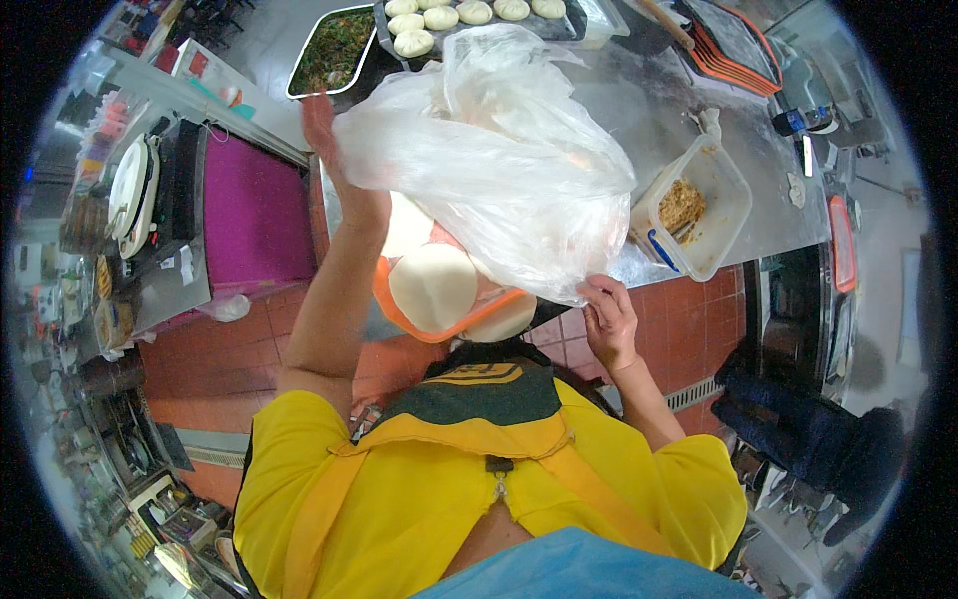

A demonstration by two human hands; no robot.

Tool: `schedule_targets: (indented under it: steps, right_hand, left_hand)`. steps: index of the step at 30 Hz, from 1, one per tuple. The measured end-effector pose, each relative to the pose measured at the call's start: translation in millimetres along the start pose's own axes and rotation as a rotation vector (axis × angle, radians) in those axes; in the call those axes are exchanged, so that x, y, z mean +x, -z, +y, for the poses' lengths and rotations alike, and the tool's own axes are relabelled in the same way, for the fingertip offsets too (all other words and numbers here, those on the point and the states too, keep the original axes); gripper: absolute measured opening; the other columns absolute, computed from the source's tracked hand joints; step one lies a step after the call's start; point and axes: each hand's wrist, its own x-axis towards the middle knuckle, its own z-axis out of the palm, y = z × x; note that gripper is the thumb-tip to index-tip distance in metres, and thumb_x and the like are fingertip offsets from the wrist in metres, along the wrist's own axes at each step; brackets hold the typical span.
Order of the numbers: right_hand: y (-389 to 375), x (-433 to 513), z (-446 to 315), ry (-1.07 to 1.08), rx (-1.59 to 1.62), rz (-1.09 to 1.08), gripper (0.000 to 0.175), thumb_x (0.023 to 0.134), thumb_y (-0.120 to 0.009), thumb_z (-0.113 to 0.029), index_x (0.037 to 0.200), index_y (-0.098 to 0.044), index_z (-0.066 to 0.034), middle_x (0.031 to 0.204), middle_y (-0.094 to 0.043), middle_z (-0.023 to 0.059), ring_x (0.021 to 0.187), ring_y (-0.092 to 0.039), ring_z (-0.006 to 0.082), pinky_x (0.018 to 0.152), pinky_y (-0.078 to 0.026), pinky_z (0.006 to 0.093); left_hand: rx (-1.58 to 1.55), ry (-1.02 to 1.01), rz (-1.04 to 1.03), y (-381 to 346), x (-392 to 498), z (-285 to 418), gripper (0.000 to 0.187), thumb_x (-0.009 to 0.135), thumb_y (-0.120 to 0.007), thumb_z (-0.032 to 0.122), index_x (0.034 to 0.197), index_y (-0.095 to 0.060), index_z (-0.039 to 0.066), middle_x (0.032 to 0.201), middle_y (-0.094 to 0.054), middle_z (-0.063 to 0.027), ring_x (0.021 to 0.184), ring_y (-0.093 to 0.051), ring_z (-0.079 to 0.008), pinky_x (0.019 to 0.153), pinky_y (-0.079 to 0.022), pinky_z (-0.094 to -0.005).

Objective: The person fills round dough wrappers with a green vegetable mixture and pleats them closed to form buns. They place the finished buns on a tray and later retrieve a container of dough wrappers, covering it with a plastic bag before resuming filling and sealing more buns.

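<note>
A crumpled clear plastic sheet or bag (509, 157) spreads over the middle of the metal table. My right hand (614, 318) pinches its near right edge between thumb and fingers. At the sheet's left edge my left hand (329, 138) is raised and blurred, partly behind the plastic; whether it grips the film is unclear. Beneath the plastic, round flat dough wrappers (433, 288) lie on an orange-rimmed tray (419, 331). Another pale wrapper (503, 320) shows at the tray's near right, by my apron. The plastic hides the far part of the tray.
Beyond the plastic stands a dark tray of pleated buns (475, 12), with a pan of chopped green filling (333, 52) to its left. On the right are a plastic tub (722, 202) holding brown filling (679, 206), stacked orange-edged trays (737, 52) and a rolling pin (662, 22).
</note>
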Motion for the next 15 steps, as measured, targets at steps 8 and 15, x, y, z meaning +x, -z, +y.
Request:
schedule_targets:
  steps: [8, 15]
  right_hand:
    - [-18.8, -18.3, -28.5, -0.061, 0.347, -0.15, 0.02, 0.076, -0.063, 0.009, 0.092, -0.067, -0.0017, 0.105, -0.064, 0.0144, 0.095, -0.063, 0.028, 0.084, -0.05, 0.0346]
    - [-48.8, 31.1, -9.6, -0.89, 1.061, 0.282, 0.021, 0.097, -0.05, -0.017, 0.113, -0.059, -0.0076, 0.1, -0.064, 0.0043, 0.081, -0.064, 0.0151, 0.066, -0.047, 0.025]
  left_hand:
    - [-1.005, 1.12, -0.146, 16.9, -61.7, 10.8, 0.069, 0.092, -0.043, 0.058, 0.141, -0.038, 0.009, 0.141, -0.045, -0.012, 0.129, -0.044, -0.0287, 0.108, -0.037, -0.0458]
    - [-0.765, 1.032, -0.263, 39.3, -60.0, 9.6, 0.055, 0.097, -0.049, 0.041, 0.14, -0.039, 0.008, 0.139, -0.046, -0.0099, 0.126, -0.046, -0.0253, 0.106, -0.039, -0.0419]
